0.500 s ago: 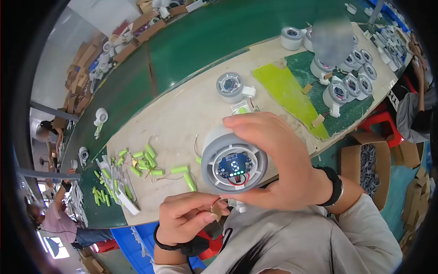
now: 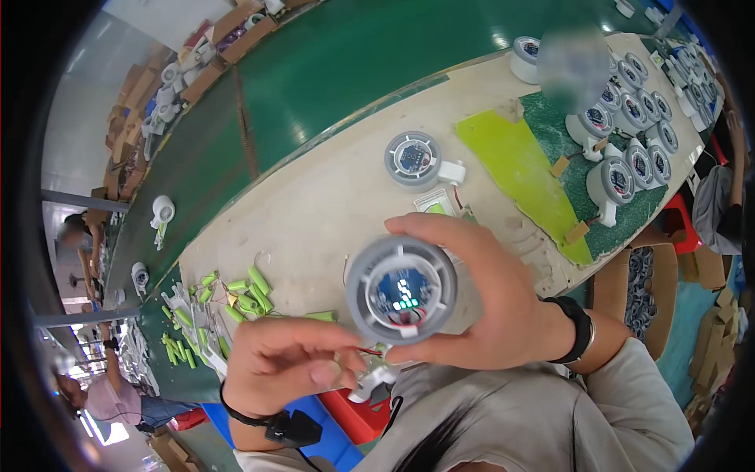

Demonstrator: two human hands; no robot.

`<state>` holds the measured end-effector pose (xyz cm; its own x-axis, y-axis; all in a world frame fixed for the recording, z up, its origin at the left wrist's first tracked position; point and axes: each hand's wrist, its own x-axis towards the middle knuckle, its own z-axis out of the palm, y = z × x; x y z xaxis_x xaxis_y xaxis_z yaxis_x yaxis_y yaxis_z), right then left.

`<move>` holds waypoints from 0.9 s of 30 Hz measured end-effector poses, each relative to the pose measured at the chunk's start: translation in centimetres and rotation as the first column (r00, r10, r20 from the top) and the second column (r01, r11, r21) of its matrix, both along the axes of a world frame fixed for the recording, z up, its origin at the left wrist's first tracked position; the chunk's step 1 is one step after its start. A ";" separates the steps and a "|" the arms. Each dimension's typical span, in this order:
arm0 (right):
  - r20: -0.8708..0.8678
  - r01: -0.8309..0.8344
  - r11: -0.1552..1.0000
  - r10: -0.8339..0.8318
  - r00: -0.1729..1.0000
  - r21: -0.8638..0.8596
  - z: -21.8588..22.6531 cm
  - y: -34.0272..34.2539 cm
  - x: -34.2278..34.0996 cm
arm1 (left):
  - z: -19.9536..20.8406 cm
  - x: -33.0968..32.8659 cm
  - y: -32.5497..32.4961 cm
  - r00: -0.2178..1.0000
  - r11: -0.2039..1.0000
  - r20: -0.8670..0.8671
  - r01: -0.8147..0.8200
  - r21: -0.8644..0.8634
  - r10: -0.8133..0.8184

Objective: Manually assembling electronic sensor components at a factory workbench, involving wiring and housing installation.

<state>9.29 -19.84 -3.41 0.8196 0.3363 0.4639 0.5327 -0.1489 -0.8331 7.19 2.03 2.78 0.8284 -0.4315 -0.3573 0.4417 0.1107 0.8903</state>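
My right hand (image 2: 487,307) grips a round grey-and-white housing (image 2: 358,291), fingers over the far side and thumb beneath. Its ringed face is turned up and shows a blue circuit board (image 2: 403,289) with a lit white-and-green display. A white jointed arm (image 2: 373,382) sticks out below it. Red and dark wires (image 2: 368,351) run from the housing toward my left fingertips. My left hand (image 2: 295,366) is slightly blurred beside the housing, index finger stretched and thumb apart from it. Whether those fingertips touch the wires is unclear.
Green cylindrical cells (image 2: 250,297) lie in a wired heap on the left of the table. A similar housing (image 2: 413,160) stands beyond my hands. Several more (image 2: 611,181) crowd a green mat at right, beside a yellow-green sheet (image 2: 523,177). A cardboard box (image 2: 664,295) holds grey rings.
My left fingers have spread from their pinch on a small tan piece at the wires, which is no longer visible. The housing has tilted slightly, showing its white arm more below.
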 end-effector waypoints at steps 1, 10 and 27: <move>-0.176 -0.034 0.982 0.068 0.982 0.188 -0.5 0.4 0.1 | 0.2 0.6 0.0 0.999 0.999 0.001 -0.039 0.009 0.039; -0.466 -0.043 0.961 0.172 0.868 0.274 -1.6 -0.5 0.4 | -0.1 17.1 6.4 0.970 0.985 0.238 -0.090 0.144 0.054; 0.082 -0.152 0.676 0.301 0.950 -0.721 -2.7 4.6 -2.8 | -4.4 -2.5 5.3 0.524 0.449 0.463 -0.164 0.878 -0.715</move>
